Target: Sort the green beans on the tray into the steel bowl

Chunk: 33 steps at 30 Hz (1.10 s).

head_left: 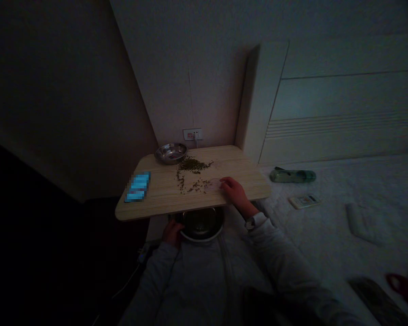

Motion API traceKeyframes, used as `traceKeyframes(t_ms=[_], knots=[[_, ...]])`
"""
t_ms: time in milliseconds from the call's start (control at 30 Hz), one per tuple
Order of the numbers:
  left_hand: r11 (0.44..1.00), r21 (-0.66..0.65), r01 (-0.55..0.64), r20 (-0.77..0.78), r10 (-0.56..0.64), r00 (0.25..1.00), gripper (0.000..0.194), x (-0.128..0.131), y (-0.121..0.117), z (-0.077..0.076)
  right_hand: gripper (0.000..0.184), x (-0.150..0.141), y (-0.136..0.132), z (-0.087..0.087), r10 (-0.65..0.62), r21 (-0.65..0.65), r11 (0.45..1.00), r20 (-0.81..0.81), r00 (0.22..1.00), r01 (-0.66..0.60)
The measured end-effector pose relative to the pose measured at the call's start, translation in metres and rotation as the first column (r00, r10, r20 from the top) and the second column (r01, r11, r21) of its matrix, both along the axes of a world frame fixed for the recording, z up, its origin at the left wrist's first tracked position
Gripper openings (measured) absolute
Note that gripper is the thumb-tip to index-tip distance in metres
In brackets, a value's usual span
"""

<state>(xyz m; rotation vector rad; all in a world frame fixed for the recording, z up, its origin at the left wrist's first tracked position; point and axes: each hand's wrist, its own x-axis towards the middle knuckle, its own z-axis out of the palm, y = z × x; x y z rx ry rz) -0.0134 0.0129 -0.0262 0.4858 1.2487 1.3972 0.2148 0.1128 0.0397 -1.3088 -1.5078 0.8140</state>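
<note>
In dim light, the left hand (172, 232) grips the rim of a wide bowl (209, 237) just below the near edge of a wooden table (163, 199). Ahead and right of it, the right hand (236, 194) curls at the tabletop; I cannot tell whether it pinches anything. Small dark seeds (193, 165) scatter left of its fingertips, heaped farther off beside a steel dish (172, 156).

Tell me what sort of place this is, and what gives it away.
Most likely a bedroom, though the light is dim: a pale panel like a headboard stands against the wall, and white quilted bedding spreads in front of it.
</note>
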Motion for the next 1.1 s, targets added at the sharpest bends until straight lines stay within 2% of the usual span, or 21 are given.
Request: traceKeyframes(t_ms=[100,333,1100], knots=[[1.000,0.011,0.012,-0.017,-0.012,1.000,0.022,0.0003,0.0000,0.0014,0.023,-0.0005,-0.0005,-0.0013,0.019,0.002,1.000,0.011,1.000,-0.019],[1.000,-0.014,-0.009,-0.011,0.009,1.000,0.021,-0.0009,0.0020,-0.0078,0.023,-0.0004,-0.0008,-0.0024,0.048,-0.022,0.999,0.028,0.998,-0.048],[1.000,-0.006,-0.005,0.011,0.005,1.000,0.025,0.0004,0.0008,-0.0028,0.020,0.0020,-0.0017,-0.0036,0.144,-0.066,0.986,-0.089,0.986,-0.151]])
